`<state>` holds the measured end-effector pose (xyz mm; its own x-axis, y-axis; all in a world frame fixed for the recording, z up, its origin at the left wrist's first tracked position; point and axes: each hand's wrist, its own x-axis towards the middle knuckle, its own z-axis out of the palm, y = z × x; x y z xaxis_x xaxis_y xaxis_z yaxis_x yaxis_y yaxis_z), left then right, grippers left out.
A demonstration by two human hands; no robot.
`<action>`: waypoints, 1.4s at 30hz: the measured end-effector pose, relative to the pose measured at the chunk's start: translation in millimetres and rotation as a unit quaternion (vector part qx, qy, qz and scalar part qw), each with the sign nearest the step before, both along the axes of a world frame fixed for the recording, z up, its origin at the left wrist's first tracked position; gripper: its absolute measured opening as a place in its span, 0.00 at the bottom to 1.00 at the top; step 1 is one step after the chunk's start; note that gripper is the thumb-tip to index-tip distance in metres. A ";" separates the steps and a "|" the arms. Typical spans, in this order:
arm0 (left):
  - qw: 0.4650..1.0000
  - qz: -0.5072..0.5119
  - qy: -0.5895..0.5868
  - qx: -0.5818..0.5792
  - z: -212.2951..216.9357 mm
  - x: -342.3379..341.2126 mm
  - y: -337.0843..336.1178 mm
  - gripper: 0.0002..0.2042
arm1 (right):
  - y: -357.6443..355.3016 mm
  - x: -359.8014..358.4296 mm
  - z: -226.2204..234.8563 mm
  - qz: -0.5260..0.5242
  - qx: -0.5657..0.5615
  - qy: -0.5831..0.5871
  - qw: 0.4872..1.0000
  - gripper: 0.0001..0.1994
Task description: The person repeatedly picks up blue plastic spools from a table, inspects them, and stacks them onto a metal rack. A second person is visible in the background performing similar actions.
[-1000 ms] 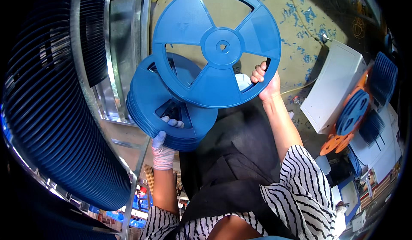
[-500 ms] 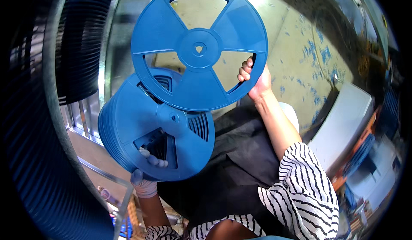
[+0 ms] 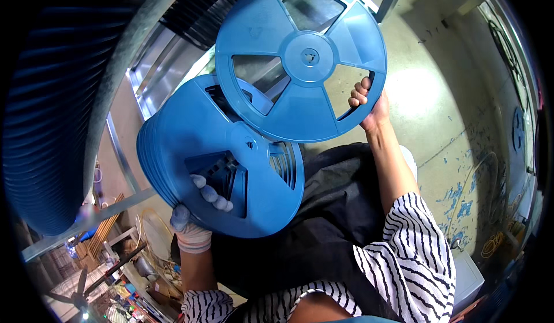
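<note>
Below the hands, a pale concrete floor (image 3: 438,92) is spreading out, marked with flecks of blue paint toward the right. Along the left edge, a long row of dark blue ribbed reels (image 3: 52,109) is curving past a grey metal rack frame (image 3: 121,57), and cluttered shelving is showing dimly at the lower left, too small and bent by the lens to make out.

Two hands are working. One single blue plastic reel with three wedge-shaped openings (image 3: 300,57) is being held up at the top centre by the bare right hand (image 3: 369,106), whose fingers are curling through one opening and clamping on the rim at its lower right. One stack of blue plastic reels (image 3: 231,173) is sitting lower and to the left, partly overlapped by the single reel; the left hand in a white glove (image 3: 199,210) is gripping it from beneath, fingertips hooked into an opening of the top reel. How many reels are making up the stack is hard to count, since only their edges are showing at its left side.

A dark apron (image 3: 323,230) is hanging beneath both reels, and striped black-and-white sleeves (image 3: 410,254) are covering the upper arms. More blue shapes at the far right rim are cut off and blurred.
</note>
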<state>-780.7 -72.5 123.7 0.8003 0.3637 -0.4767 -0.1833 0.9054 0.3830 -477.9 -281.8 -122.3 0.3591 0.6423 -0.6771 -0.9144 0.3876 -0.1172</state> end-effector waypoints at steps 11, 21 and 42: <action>0.999 0.009 0.011 -0.030 -16.0 28.6 8.2 0.29 | 2.4 20.6 28.7 0.023 -0.076 -0.207 0.975 0.28; 0.989 0.072 0.128 0.018 17.7 22.2 -12.1 0.26 | 191.8 -7.1 48.7 0.063 -0.142 -0.347 0.925 0.24; 0.993 0.082 0.065 -0.046 81.4 28.4 -36.4 0.24 | 369.0 22.4 14.1 0.137 -0.376 -0.876 0.268 0.19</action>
<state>-752.3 -108.9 205.1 0.6631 0.4342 -0.6098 -0.2863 0.8997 0.3294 -455.5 87.2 -108.3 0.5584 0.7257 0.4019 0.8182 -0.4017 -0.4114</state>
